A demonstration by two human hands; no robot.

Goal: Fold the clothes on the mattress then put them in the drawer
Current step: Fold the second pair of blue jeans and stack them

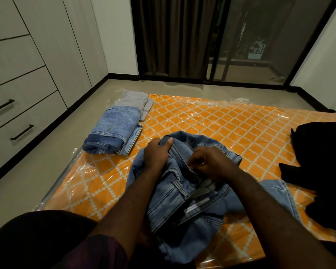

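Head view, person seated at the near edge of the mattress, which lies on the floor under an orange lattice cover and clear plastic wrap. Light-blue jeans lie crumpled in the near middle of the mattress, waistband uppermost, inner label showing. The left grip, a bare hand, is curled round the far-left edge of the waistband, thumb on top. The right grip, also bare, has its fingers bent tightly at the fly and pinches the denim there; what lies between the fingertips cannot be told. Far left on the mattress: a folded blue denim garment, touching a folded grey garment just beyond it. Right edge: a heap of black clothing, unfolded. Left of the mattress, across a strip of floor: white drawers with black handles, all closed.
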